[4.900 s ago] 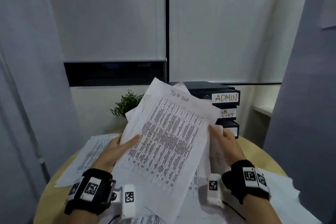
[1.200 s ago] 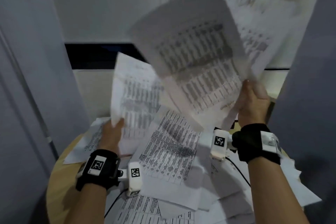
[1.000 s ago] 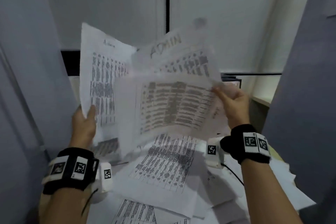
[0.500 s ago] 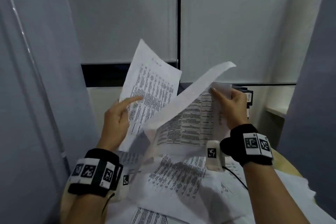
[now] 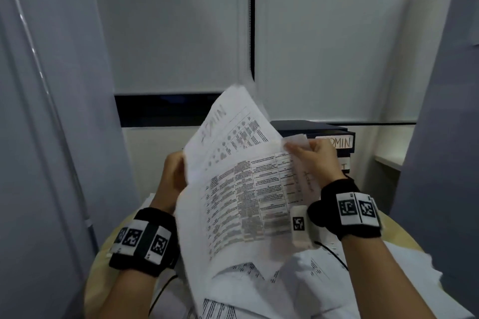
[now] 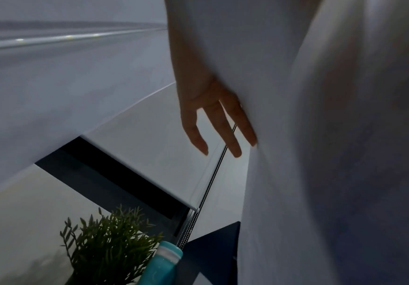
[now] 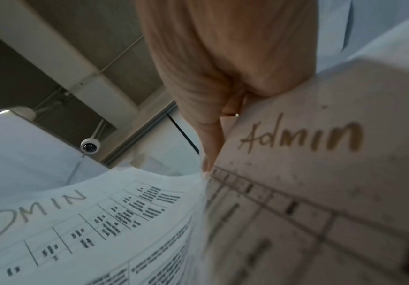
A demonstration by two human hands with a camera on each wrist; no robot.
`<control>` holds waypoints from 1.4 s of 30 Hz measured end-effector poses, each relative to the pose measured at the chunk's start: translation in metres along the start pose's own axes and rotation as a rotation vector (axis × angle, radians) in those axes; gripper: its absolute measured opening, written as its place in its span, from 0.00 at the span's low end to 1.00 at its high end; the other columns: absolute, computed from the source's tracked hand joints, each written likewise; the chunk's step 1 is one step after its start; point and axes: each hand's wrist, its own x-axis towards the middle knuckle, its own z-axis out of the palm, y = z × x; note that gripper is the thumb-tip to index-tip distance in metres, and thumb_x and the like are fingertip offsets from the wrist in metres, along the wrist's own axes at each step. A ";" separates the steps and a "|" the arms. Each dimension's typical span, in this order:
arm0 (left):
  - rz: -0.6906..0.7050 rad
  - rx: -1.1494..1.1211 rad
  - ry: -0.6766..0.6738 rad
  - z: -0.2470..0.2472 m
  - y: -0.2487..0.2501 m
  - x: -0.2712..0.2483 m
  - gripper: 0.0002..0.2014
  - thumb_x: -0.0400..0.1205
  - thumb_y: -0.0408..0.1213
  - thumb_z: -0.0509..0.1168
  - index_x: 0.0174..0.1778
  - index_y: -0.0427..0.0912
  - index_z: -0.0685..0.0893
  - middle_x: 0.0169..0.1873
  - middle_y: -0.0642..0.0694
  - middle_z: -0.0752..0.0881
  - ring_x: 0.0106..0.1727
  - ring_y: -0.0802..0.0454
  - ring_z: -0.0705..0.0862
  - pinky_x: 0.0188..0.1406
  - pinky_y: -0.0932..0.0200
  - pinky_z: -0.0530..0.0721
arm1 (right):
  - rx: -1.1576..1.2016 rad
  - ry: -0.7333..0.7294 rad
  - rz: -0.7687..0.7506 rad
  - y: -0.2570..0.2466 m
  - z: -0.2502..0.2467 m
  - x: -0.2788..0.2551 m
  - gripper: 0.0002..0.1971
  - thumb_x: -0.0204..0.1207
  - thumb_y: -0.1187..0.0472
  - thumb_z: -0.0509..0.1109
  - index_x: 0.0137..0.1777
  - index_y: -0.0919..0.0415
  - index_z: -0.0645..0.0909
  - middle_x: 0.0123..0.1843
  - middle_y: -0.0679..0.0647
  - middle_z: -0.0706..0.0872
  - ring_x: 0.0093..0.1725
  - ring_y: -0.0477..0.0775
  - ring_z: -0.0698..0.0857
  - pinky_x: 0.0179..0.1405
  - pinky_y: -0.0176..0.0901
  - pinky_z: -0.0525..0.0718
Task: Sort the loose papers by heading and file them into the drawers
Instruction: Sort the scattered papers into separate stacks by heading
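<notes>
1. The biggest risk I see is losing the sorted sheets. My right hand [image 5: 321, 160] pinches the corner of 2 sheets headed "Admin" [image 5: 259, 189], held up in the air above the round table [image 5: 399, 230]. Pinched only at 1 corner, they could fan apart or slide down into the loose papers [image 5: 324, 274] heaped below, mixing sorted with unsorted.
2. My left hand [image 5: 173, 173] is behind the raised ADMIN sheet [image 5: 228, 137]. In the left wrist view its fingers [image 6: 223, 119] lie straight against the back of the paper, backing it rather than gripping. If it is only propped like that, I judge it could flop over.
3. The black drawer unit [image 5: 311, 127] stands at the far right of the table, its top drawer labelled ADMIN [image 5: 339, 142]. My right hand and the sheets partly cover it. It looks closed, so I would need a free hand to open it.
4. A small green plant [image 6: 106, 244] and a teal bottle [image 6: 162, 264] sit near the unit, close enough to knock.
</notes>
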 end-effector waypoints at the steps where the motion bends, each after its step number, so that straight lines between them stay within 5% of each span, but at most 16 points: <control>1: -0.052 -0.058 -0.024 0.001 0.001 -0.003 0.14 0.75 0.51 0.68 0.33 0.45 0.79 0.28 0.52 0.80 0.36 0.55 0.78 0.26 0.67 0.77 | -0.058 0.026 -0.010 0.000 0.001 -0.001 0.12 0.73 0.53 0.77 0.44 0.64 0.89 0.43 0.59 0.92 0.46 0.60 0.90 0.51 0.56 0.88; 4: -0.047 -0.037 -0.204 -0.003 -0.003 -0.010 0.43 0.62 0.76 0.64 0.52 0.36 0.82 0.40 0.47 0.90 0.40 0.51 0.89 0.38 0.62 0.87 | -0.071 0.092 -0.004 -0.001 0.001 -0.002 0.12 0.74 0.55 0.77 0.44 0.66 0.88 0.43 0.60 0.90 0.43 0.58 0.88 0.37 0.44 0.85; 6: -0.111 -0.037 -0.195 -0.009 -0.017 -0.009 0.51 0.56 0.78 0.66 0.61 0.37 0.81 0.48 0.43 0.91 0.46 0.46 0.91 0.50 0.47 0.89 | -0.034 0.117 0.022 0.000 0.000 -0.002 0.10 0.74 0.57 0.77 0.44 0.66 0.88 0.42 0.59 0.90 0.41 0.56 0.87 0.32 0.38 0.80; 10: -0.163 0.015 -0.202 -0.012 -0.026 -0.016 0.43 0.60 0.75 0.69 0.63 0.47 0.83 0.54 0.46 0.90 0.54 0.44 0.89 0.58 0.39 0.85 | 0.028 0.123 0.057 0.000 -0.001 -0.003 0.10 0.74 0.58 0.76 0.46 0.66 0.87 0.42 0.58 0.90 0.41 0.57 0.89 0.32 0.39 0.80; 13: -0.089 0.142 -0.200 -0.016 -0.035 -0.015 0.31 0.59 0.74 0.71 0.39 0.49 0.88 0.37 0.42 0.88 0.35 0.48 0.85 0.44 0.48 0.82 | 0.028 0.106 0.016 -0.001 -0.001 -0.008 0.07 0.72 0.58 0.79 0.43 0.62 0.87 0.40 0.55 0.90 0.36 0.52 0.87 0.30 0.39 0.83; 15: -0.003 0.039 -0.204 -0.016 -0.025 -0.010 0.20 0.75 0.59 0.68 0.36 0.43 0.88 0.36 0.41 0.87 0.32 0.51 0.80 0.36 0.56 0.76 | -0.034 0.189 -0.040 -0.001 -0.001 -0.009 0.09 0.67 0.56 0.82 0.41 0.59 0.87 0.39 0.53 0.90 0.37 0.50 0.86 0.36 0.43 0.85; 19: -0.044 0.234 0.354 -0.027 -0.030 0.011 0.24 0.86 0.43 0.62 0.27 0.31 0.72 0.27 0.45 0.71 0.31 0.52 0.68 0.31 0.59 0.63 | -0.052 0.255 -0.149 -0.003 -0.005 -0.013 0.12 0.65 0.52 0.82 0.33 0.59 0.86 0.31 0.50 0.87 0.31 0.46 0.81 0.33 0.37 0.76; 20: 0.008 0.222 0.357 -0.026 -0.026 0.010 0.23 0.86 0.40 0.61 0.28 0.29 0.71 0.27 0.45 0.70 0.31 0.53 0.67 0.29 0.61 0.62 | -0.045 0.221 -0.177 -0.005 -0.006 -0.015 0.11 0.67 0.52 0.82 0.33 0.59 0.86 0.31 0.51 0.87 0.31 0.46 0.82 0.32 0.35 0.76; 23: 0.047 0.310 0.308 -0.023 -0.020 0.017 0.17 0.87 0.36 0.60 0.31 0.34 0.73 0.26 0.45 0.73 0.29 0.57 0.70 0.28 0.62 0.67 | 0.017 0.120 -0.266 -0.014 -0.006 -0.018 0.08 0.71 0.54 0.79 0.34 0.56 0.87 0.33 0.51 0.89 0.32 0.44 0.85 0.31 0.31 0.79; 26: 0.160 0.389 0.168 -0.012 -0.006 0.015 0.06 0.86 0.32 0.58 0.54 0.45 0.79 0.37 0.42 0.86 0.36 0.49 0.85 0.35 0.53 0.83 | 0.065 -0.032 -0.336 -0.024 -0.003 -0.019 0.06 0.74 0.56 0.76 0.37 0.56 0.88 0.33 0.47 0.89 0.32 0.42 0.85 0.32 0.29 0.79; 28: 0.196 0.399 0.058 0.000 0.003 0.012 0.24 0.85 0.26 0.56 0.68 0.61 0.72 0.41 0.49 0.87 0.37 0.60 0.87 0.37 0.61 0.85 | 0.078 -0.098 -0.386 -0.028 0.002 -0.019 0.03 0.74 0.58 0.76 0.41 0.54 0.89 0.35 0.44 0.90 0.36 0.42 0.86 0.35 0.29 0.80; 30: 0.258 0.473 -0.008 0.012 0.009 0.012 0.33 0.82 0.19 0.54 0.72 0.63 0.71 0.45 0.58 0.85 0.37 0.69 0.81 0.40 0.81 0.77 | 0.097 -0.089 -0.464 -0.030 0.009 -0.017 0.02 0.74 0.61 0.76 0.45 0.53 0.89 0.39 0.44 0.88 0.42 0.45 0.86 0.40 0.32 0.81; 33: 0.286 0.481 -0.039 0.020 0.004 0.016 0.31 0.77 0.15 0.54 0.64 0.52 0.84 0.44 0.47 0.86 0.38 0.51 0.81 0.38 0.66 0.76 | 0.124 -0.063 -0.575 -0.031 0.019 -0.018 0.06 0.74 0.63 0.76 0.50 0.56 0.90 0.41 0.54 0.84 0.44 0.51 0.83 0.42 0.35 0.81; 36: 0.057 0.258 -0.141 0.029 0.005 0.013 0.15 0.83 0.28 0.59 0.57 0.45 0.90 0.48 0.42 0.89 0.49 0.36 0.86 0.48 0.42 0.85 | 0.149 -0.021 -0.656 -0.034 0.028 -0.021 0.09 0.74 0.66 0.76 0.53 0.60 0.89 0.42 0.58 0.86 0.44 0.54 0.86 0.42 0.37 0.83; 38: -0.013 0.154 -0.212 0.036 0.014 0.008 0.13 0.86 0.38 0.61 0.50 0.38 0.91 0.44 0.40 0.90 0.47 0.34 0.86 0.46 0.45 0.84 | 0.146 0.008 -0.693 -0.036 0.034 -0.022 0.09 0.74 0.65 0.77 0.53 0.61 0.90 0.42 0.58 0.88 0.44 0.57 0.87 0.44 0.46 0.86; 42: 0.038 0.077 -0.171 0.043 0.018 0.002 0.16 0.85 0.39 0.62 0.45 0.32 0.90 0.39 0.34 0.89 0.39 0.45 0.86 0.40 0.51 0.82 | 0.191 0.058 -0.698 -0.034 0.043 -0.025 0.09 0.71 0.65 0.79 0.51 0.64 0.91 0.42 0.55 0.91 0.43 0.57 0.88 0.46 0.52 0.87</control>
